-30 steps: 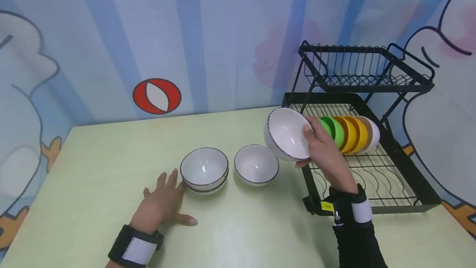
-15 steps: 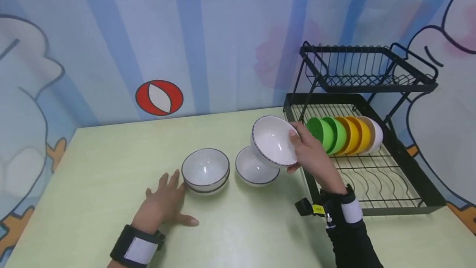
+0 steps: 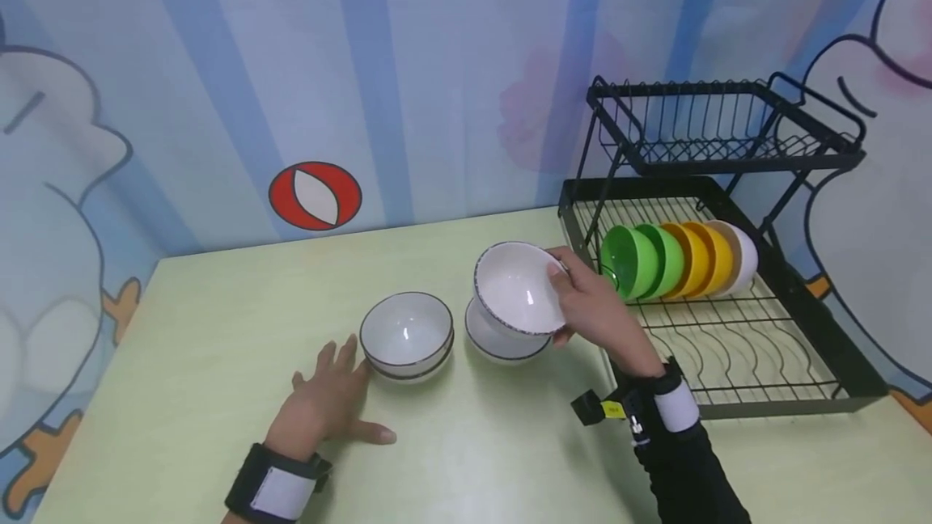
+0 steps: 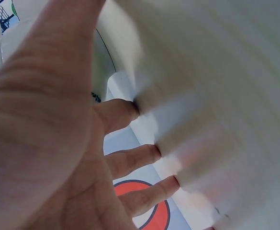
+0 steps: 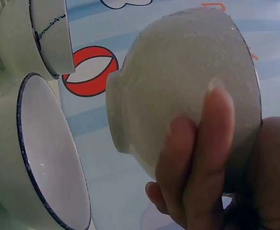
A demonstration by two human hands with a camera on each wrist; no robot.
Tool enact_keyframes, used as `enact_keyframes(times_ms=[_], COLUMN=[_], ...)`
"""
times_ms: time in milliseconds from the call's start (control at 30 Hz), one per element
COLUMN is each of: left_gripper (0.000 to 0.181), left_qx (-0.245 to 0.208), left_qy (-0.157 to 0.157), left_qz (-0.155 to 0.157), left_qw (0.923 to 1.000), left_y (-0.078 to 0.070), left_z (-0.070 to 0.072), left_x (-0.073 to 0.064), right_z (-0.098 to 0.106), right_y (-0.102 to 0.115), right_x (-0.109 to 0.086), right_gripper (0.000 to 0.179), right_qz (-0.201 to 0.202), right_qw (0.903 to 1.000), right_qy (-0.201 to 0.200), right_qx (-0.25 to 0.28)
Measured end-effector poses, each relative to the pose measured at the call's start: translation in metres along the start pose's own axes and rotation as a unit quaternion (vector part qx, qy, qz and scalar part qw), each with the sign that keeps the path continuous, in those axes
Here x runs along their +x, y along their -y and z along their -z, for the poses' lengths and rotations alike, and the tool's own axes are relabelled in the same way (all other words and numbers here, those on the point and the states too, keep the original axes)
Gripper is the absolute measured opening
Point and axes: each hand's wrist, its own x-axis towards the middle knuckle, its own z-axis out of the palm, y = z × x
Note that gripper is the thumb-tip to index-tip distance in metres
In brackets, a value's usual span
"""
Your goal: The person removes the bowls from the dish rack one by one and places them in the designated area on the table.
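Note:
My right hand (image 3: pixel 600 310) grips a white bowl (image 3: pixel 518 288) with a dark speckled rim, thumb inside and fingers along its outside. That bowl is tilted, held over a second white bowl (image 3: pixel 502 340) standing on the table. In the right wrist view, a gap shows between the held bowl's foot (image 5: pixel 116 112) and the lower bowl (image 5: pixel 53 158). To the left, two nested white bowls (image 3: pixel 406 334) stand upright. My left hand (image 3: pixel 325 403) rests on the table with fingers spread, its fingertips close beside that stack. In the left wrist view its fingers (image 4: pixel 135 160) touch the tabletop.
On the right stands a black two-tier dish rack (image 3: pixel 815 330). Its lower tier holds a row of bowls on edge: green (image 3: pixel 629 261), yellow (image 3: pixel 709 253) and white (image 3: pixel 743 257). A pale table (image 3: pixel 218 330) meets a printed blue backdrop at the rear.
My right hand has carried the tilted bowl left and down, from beside the rack to over the single bowl. My left hand stays by the stack.

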Motion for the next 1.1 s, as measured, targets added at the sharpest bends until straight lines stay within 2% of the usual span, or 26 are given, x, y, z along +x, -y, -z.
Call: enact_keyframes(times_ms=[200, 500, 800, 933, 1100], left_gripper=[0.121, 0.12, 0.122, 0.122, 0.122], left_qx=[0.006, -0.004, -0.008, -0.004, -0.002], left_qy=[-0.002, -0.017, 0.004, 0.002, 0.0], left_qz=[-0.003, -0.004, 0.026, 0.027, 0.024], left_qw=[1.0, 0.9998, 0.9996, 0.9996, 0.9997], left_y=[0.001, 0.003, 0.004, 0.005, 0.006], left_z=[-0.001, 0.003, 0.003, 0.003, 0.002], left_x=[0.002, -0.002, -0.005, -0.004, -0.002], right_z=[-0.003, -0.008, -0.015, -0.017, -0.018], right_y=[-0.006, -0.011, -0.016, -0.018, -0.021], right_x=[0.004, 0.009, 0.013, 0.015, 0.016], right_gripper=[0.036, 0.037, 0.036, 0.036, 0.035], right_qz=[-0.004, 0.008, 0.017, 0.021, 0.006], right_qw=[0.9998, 0.9989, 0.9968, 0.9958, 0.996], right_qy=[0.004, 0.005, 0.005, 0.004, 0.006], right_qx=[-0.018, -0.046, -0.078, -0.089, -0.089])
